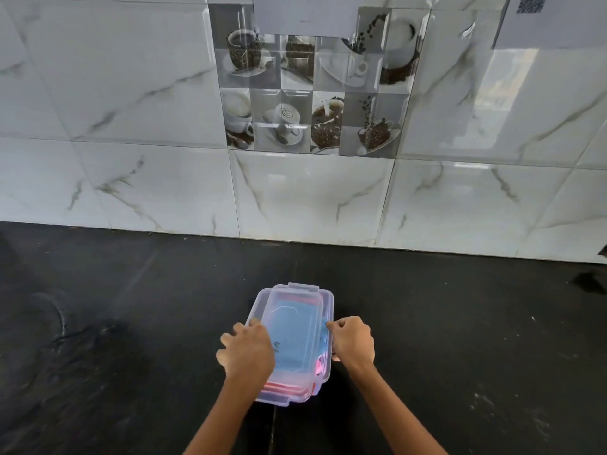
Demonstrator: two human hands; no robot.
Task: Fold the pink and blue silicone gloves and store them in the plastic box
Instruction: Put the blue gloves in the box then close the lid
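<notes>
A clear plastic box (328, 307) stands on the black counter, low in the middle of the view. Its clear lid (302, 290) lies on top, slightly askew. Through the lid I see the folded blue glove (292, 336) on top and the pink glove (282, 387) beneath, showing at the near edge. My left hand (248, 351) rests on the lid's left side with the fingers curled over its edge. My right hand (351, 339) grips the box's right rim, its fingers closed.
The black stone counter (131, 323) stretches left and right of the box. A white marble-tiled wall (131, 159) with a coffee-picture panel (312, 93) rises close behind. A dark object (591, 280) sits at the far right edge.
</notes>
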